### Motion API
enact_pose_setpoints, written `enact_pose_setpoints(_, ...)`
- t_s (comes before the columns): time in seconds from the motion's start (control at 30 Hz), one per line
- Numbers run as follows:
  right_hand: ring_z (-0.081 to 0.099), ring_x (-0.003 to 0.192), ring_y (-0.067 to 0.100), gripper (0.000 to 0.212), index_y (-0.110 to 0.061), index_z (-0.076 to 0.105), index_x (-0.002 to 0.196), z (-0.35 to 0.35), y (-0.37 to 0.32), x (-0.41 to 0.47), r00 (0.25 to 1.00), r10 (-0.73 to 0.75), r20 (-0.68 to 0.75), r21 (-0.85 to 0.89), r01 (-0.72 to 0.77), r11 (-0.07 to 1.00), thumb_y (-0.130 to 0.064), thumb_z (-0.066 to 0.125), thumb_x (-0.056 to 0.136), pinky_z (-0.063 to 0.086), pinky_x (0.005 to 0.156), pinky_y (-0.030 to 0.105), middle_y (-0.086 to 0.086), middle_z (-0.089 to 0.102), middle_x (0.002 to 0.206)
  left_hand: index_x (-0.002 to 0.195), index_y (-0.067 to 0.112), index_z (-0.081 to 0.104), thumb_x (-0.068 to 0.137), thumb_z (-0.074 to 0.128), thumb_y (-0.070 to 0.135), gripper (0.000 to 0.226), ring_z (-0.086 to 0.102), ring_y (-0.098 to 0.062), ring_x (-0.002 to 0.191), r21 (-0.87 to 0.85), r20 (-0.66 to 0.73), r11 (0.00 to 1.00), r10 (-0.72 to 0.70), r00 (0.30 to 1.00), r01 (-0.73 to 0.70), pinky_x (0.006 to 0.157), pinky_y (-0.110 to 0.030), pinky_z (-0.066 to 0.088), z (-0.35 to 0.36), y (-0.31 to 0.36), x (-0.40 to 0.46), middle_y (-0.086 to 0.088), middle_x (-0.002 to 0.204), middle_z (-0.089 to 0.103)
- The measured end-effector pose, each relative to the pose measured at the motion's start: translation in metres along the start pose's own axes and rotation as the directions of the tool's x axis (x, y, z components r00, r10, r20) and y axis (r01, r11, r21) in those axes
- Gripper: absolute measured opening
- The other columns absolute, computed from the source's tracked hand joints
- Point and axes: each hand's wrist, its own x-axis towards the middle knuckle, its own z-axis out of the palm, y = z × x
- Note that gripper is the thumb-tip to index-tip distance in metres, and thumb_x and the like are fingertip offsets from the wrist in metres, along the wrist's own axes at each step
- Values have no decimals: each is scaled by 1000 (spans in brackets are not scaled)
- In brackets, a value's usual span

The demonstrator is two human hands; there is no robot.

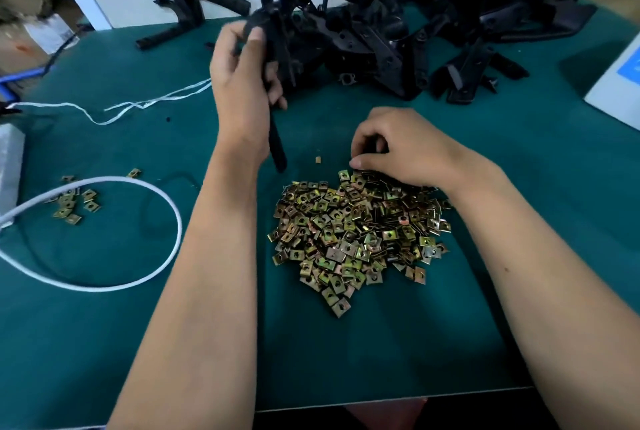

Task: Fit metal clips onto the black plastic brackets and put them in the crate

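Left hand (242, 83) fingers around a black bracket (277, 138), right hand (398, 145) fingers curled among clips (356, 232)

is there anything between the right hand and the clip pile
Nothing visible. The right hand already rests on the far edge of the clip pile, fingers curled down into it. The left hand holds a black bracket off to the side.

I see a heap of brass-coloured square metal clips (356, 235) mid-desk, toward the near edge. Black plastic brackets (398, 24) lie tangled along the far edge; one bracket (277, 90) is raised, its strip end pointing down.
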Motion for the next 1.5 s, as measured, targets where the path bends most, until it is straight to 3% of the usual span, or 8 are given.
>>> enact_pose_setpoints(0.2,59,86,15,13,-17,71,94,6,10,-3,998,-15,-67,15,16,1000,-30,74,94,46,79,32,-3,64,95,127,22,54,90,64,64,56,62,-1,95,571,187,797,107,976,-197,84,-30,53,14,-11,-14,18,103,66)
enact_pose_setpoints(0.37,60,74,5,9,-17,65,100,6,20,-2,973,28,-230,167,11,986,-26,67,100,40,65,17,-8,69,85,148,24,43,87,69,65,78,49,-12,136,492,313,823,138,940,-285,113,-39,44,12,-14,-14,7,145,53)
enact_pose_setpoints(0.5,60,55,4,8,-12,64,96,9,23,-3,910,171,-378,470,30,882,-19,66,100,48,58,17,-1,72,69,147,34,47,82,71,62,75,64,-23,109,160,228,984,-110,968,74,79,-27,52,8,-8,-10,-2,124,59)
enact_pose_setpoints(0.57,63,58,7,3,-13,69,96,9,24,-2,895,230,-381,555,23,832,-16,69,98,49,57,19,0,74,72,143,27,49,80,72,56,73,52,-13,75,-137,279,938,-271,921,317,62,-23,40,4,-6,-7,2,98,51)
enact_pose_setpoints(0.7,72,65,19,15,0,70,111,12,23,-1,910,271,-314,735,52,676,2,65,97,55,57,24,10,77,84,121,17,51,95,66,24,31,43,-13,68,-362,332,768,-424,843,529,57,-22,38,1,-14,-5,-4,90,46)
enact_pose_setpoints(0.83,70,60,25,9,-2,73,101,13,21,-2,909,270,-319,755,71,652,-7,66,100,55,50,28,12,76,80,115,11,55,109,47,17,11,47,-11,60,-277,314,713,-566,762,644,50,-16,47,2,-19,-6,-12,88,56)
enact_pose_setpoints(1.13,55,51,11,18,-13,70,84,19,16,0,884,277,-376,755,120,644,-13,63,101,40,42,22,-1,65,60,136,13,54,105,41,24,36,61,-16,64,4,691,588,-587,423,809,63,-28,62,-22,-27,-2,-20,104,71)
enact_pose_setpoints(1.5,36,70,27,21,-23,76,96,15,11,0,909,158,-386,743,205,638,-21,57,105,37,53,26,-2,49,72,125,12,65,107,33,21,38,54,-13,56,116,832,625,-486,268,772,50,-22,53,-24,-36,5,-24,110,65)
